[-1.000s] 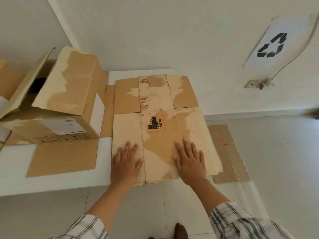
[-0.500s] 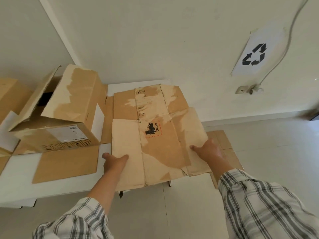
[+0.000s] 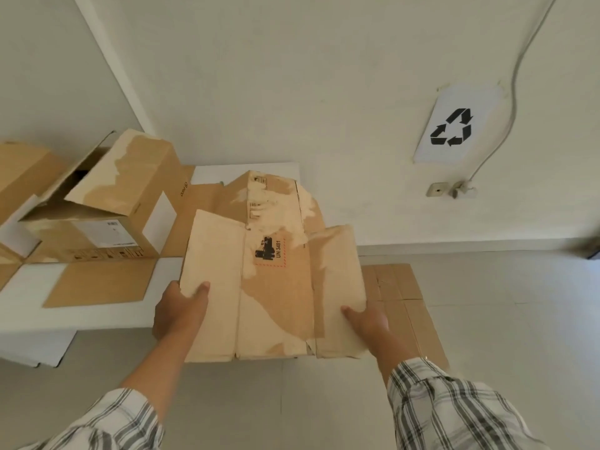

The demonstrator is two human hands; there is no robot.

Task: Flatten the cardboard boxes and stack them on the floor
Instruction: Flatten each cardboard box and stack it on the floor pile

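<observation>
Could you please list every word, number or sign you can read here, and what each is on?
"UN 3481": on the flattened box, beside a black pictogram.
Recycling arrows, no words: on the paper sign.
Too small or blurred to read: the white label and side logo on the open box; the print on the flattened box's far flap.

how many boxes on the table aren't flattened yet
2. One open box lies on the white table, left of the held flattened box; a second box sits at the far left edge, cut off by the frame. More may be out of view.
</observation>
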